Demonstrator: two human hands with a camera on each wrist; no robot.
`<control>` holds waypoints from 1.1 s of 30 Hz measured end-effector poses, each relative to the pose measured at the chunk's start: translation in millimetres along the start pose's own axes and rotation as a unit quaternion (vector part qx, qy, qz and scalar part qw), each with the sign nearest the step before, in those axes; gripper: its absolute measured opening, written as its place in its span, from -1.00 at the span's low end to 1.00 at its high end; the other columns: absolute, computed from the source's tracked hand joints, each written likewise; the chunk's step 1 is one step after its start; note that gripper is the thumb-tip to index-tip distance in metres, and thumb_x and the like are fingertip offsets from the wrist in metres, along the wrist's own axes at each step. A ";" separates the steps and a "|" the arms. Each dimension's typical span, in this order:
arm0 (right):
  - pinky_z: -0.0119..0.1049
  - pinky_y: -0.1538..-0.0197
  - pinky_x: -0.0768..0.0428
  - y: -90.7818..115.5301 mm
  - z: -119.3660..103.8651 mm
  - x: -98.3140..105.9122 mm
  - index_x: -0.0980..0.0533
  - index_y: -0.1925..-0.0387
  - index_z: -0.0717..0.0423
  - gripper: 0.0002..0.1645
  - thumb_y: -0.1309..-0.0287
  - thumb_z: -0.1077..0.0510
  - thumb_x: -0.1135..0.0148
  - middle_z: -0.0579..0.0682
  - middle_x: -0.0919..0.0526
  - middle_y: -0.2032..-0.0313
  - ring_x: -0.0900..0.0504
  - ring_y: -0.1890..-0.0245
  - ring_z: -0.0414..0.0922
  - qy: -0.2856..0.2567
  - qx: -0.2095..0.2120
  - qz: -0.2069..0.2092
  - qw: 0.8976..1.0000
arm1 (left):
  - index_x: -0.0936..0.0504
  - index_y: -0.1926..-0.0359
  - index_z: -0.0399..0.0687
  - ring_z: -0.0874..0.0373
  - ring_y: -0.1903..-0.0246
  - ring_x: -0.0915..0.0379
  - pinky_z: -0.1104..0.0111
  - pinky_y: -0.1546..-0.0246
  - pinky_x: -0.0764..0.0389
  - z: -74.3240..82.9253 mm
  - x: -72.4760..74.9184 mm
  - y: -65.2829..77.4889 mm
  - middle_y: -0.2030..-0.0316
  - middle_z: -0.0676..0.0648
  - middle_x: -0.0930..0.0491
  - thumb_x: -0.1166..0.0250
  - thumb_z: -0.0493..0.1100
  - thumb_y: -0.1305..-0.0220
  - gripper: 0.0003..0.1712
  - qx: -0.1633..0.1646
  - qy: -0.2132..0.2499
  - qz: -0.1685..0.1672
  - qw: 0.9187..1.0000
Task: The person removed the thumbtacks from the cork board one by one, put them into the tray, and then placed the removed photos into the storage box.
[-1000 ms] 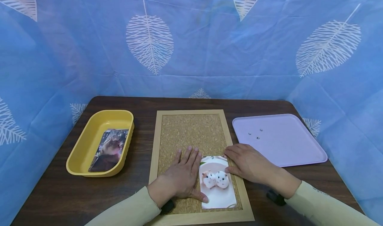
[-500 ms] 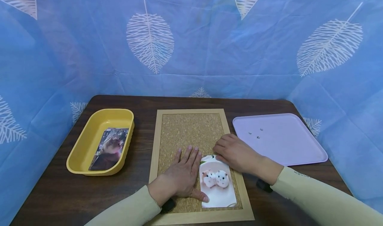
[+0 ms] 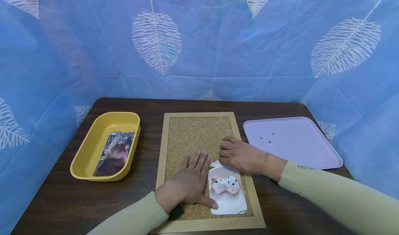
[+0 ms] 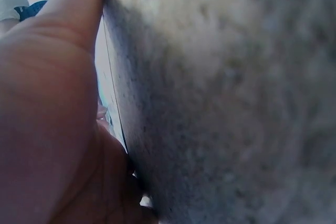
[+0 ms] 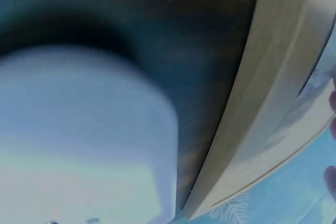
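Observation:
A photo [image 3: 229, 202] of two round white animals lies on the lower right of a wood-framed cork board [image 3: 199, 133]. My left hand [image 3: 190, 186] rests flat on the cork left of the photo, fingers spread, with the thumb over the photo's left edge. At the photo's top edge, my right hand [image 3: 240, 155] bends its fingers over the spot and covers it. The fingertips, and whatever is under them, are hidden. In the left wrist view my left palm [image 4: 47, 119] is close to the blurred cork [image 4: 226, 103].
On the left stands a yellow basin [image 3: 84, 152] holding a dark printed photo [image 3: 115, 153]. A lilac tray [image 3: 305, 141] lies to the right with three small metallic pieces [image 3: 270, 142] on it. Blue leaf-patterned cloth [image 3: 218, 48] hangs behind the dark wooden table [image 3: 149, 193].
My right hand has moved left from the board's right frame onto the photo's top edge, covering the small shiny round pin seen there before. The left hand has stayed in place.

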State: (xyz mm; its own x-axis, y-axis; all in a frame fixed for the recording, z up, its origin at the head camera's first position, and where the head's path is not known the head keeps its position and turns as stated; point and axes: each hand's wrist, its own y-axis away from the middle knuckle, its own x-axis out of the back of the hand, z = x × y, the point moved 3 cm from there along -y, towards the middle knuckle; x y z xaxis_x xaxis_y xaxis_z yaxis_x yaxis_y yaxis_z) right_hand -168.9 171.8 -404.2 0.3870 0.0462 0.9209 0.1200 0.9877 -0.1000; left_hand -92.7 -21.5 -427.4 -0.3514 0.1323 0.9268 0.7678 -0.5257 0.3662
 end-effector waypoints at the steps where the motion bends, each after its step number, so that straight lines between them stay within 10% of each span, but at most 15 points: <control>1: -0.01 -0.35 -0.52 -0.7 1.2 -0.2 -0.67 0.21 -0.08 -0.91 -0.34 0.19 -0.31 -0.16 -0.72 0.20 -0.59 0.07 -0.10 0.007 0.012 -0.004 1.000 | 0.26 -0.72 -0.12 -0.12 -0.69 0.48 -0.12 -0.66 0.19 0.0 0.1 0.0 -0.71 -0.19 0.36 -0.01 0.87 0.00 0.61 0.001 0.000 0.000 1.000; 15: -0.19 -0.06 -0.53 -17.4 9.2 0.4 -0.66 0.28 -0.13 -0.93 -0.36 0.04 -0.31 -0.22 -0.67 0.27 -0.49 0.17 -0.15 0.044 0.131 -0.027 0.990 | 0.28 -0.72 -0.10 -0.11 -0.69 0.51 -0.12 -0.66 0.23 -0.6 1.8 0.7 -0.71 -0.18 0.37 -0.03 0.87 0.03 0.64 0.006 0.014 -0.006 1.000; 33: -0.16 -0.12 -0.50 -19.7 5.6 4.1 -0.62 0.22 -0.11 -0.89 -0.43 -0.02 -0.28 -0.19 -0.67 0.16 -0.49 0.10 -0.13 0.104 0.153 -0.102 0.977 | 0.31 -0.72 -0.08 -0.08 -0.69 0.53 -0.11 -0.66 0.25 -0.4 2.6 1.2 -0.71 -0.15 0.40 -0.02 0.86 0.01 0.62 0.007 0.006 -0.014 1.000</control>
State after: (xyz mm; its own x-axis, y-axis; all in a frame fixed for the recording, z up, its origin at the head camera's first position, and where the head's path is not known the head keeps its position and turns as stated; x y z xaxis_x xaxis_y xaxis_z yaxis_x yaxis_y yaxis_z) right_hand -174.8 153.4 -396.3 0.5653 -0.1559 0.8100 -0.0522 0.9732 0.2237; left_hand -92.9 -22.1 -424.6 -0.3797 0.1361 0.9151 0.7650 -0.5100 0.3932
